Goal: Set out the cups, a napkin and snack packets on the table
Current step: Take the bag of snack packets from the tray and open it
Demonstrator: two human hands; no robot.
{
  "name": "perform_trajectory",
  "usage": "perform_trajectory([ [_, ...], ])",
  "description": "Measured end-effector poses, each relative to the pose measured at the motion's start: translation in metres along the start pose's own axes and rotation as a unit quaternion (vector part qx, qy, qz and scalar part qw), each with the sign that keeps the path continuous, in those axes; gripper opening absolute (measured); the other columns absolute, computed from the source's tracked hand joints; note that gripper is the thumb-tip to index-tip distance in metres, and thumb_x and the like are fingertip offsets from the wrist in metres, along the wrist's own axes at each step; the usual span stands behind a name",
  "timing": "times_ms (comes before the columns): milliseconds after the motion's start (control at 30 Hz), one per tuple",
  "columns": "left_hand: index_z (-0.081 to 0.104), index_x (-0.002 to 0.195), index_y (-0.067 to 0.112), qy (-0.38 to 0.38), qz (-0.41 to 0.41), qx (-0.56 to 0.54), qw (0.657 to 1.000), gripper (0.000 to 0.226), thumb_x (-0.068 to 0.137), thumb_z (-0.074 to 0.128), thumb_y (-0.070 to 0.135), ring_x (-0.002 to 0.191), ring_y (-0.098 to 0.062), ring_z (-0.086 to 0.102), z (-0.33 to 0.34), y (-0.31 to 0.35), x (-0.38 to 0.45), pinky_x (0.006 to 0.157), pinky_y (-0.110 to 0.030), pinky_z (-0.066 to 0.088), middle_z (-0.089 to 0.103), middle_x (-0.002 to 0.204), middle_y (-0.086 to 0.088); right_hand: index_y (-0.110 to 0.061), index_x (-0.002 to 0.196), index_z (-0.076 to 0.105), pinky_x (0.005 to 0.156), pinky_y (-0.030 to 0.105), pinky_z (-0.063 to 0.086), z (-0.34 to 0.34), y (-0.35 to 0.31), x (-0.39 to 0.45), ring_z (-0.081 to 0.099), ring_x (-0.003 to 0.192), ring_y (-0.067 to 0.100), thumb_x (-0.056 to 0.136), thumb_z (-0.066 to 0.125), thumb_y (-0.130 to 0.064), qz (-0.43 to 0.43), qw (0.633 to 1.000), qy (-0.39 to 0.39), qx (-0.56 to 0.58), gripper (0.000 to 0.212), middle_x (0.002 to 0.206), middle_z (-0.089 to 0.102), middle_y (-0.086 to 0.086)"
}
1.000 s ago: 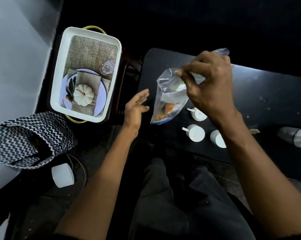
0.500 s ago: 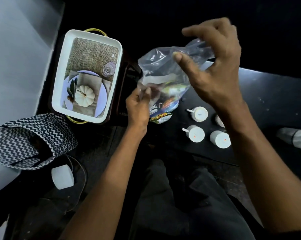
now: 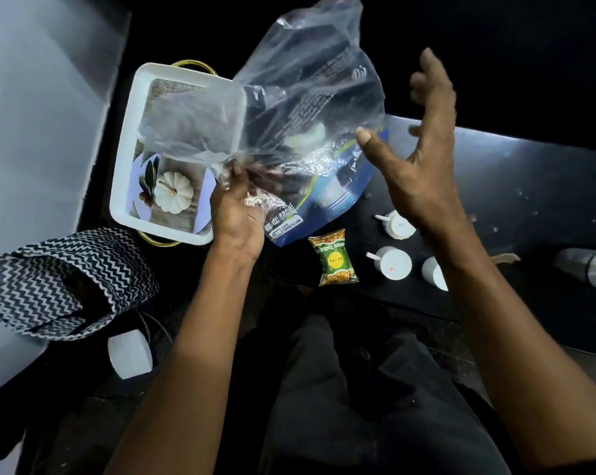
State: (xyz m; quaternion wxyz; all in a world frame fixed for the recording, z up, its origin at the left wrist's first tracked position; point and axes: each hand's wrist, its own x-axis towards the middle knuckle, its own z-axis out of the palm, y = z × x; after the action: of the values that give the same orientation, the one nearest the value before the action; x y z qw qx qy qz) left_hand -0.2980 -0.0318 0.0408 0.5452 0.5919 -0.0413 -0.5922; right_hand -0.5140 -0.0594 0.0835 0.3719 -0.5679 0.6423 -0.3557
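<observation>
My left hand (image 3: 236,221) grips the lower corner of a clear plastic zip bag (image 3: 300,108), which is turned upside down and held high above the black table (image 3: 516,186). Something pale shows inside the bag. My right hand (image 3: 416,159) hovers beside the bag with fingers spread, holding nothing. A green and yellow snack packet (image 3: 336,258) lies on the table's near edge under the bag. Three white cups (image 3: 394,225), (image 3: 392,262), (image 3: 433,272) stand upside down to its right, the last partly hidden by my right arm.
A white tray (image 3: 125,173) with a burlap mat, a plate and a small white pumpkin sits left of the table. A zigzag-patterned black and white bag (image 3: 60,282) lies lower left, with a white block (image 3: 129,353) below it. A silver bottle (image 3: 588,269) lies at the table's right edge.
The bag was lifted and tipped over; my left hand took its corner and my right hand let go and opened. A snack packet dropped onto the table.
</observation>
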Motion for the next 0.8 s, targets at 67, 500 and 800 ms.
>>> perform_trajectory([
  [67,0.057,0.096,0.015,-0.005,-0.028,-0.006,1.000,0.021,0.105,0.039,0.011,0.091,-0.032,0.060,-0.002,0.002,0.000,0.082,-0.047,0.051,0.058,0.099,-0.013,-0.021,0.158,0.022,0.112,0.047,0.042,0.007,0.003,0.000,0.044,0.138,0.013,0.085,0.073,-0.046,0.053,0.997,-0.048,0.034,0.092,0.151,0.042,0.003],
  [500,0.062,0.089,0.011,-0.037,-0.115,0.093,0.988,0.030,0.098,0.038,-0.004,0.045,-0.007,0.062,-0.022,-0.014,0.013,0.039,-0.017,0.045,0.068,0.056,0.001,-0.019,0.118,0.057,0.098,0.048,0.052,0.028,0.021,-0.018,0.060,0.114,0.016,0.084,0.075,-0.047,0.137,0.987,-0.047,0.067,0.048,0.120,0.061,0.000],
  [800,0.041,0.145,0.013,-0.117,-0.025,0.344,0.931,0.079,0.073,0.071,0.019,0.074,-0.029,0.071,0.019,-0.058,-0.005,0.050,-0.037,0.056,0.064,0.125,-0.026,-0.031,0.145,0.041,0.083,0.029,0.056,0.009,0.037,-0.054,0.062,0.083,-0.001,0.081,0.077,-0.016,0.104,0.994,-0.028,0.006,0.075,0.095,0.059,-0.024],
])
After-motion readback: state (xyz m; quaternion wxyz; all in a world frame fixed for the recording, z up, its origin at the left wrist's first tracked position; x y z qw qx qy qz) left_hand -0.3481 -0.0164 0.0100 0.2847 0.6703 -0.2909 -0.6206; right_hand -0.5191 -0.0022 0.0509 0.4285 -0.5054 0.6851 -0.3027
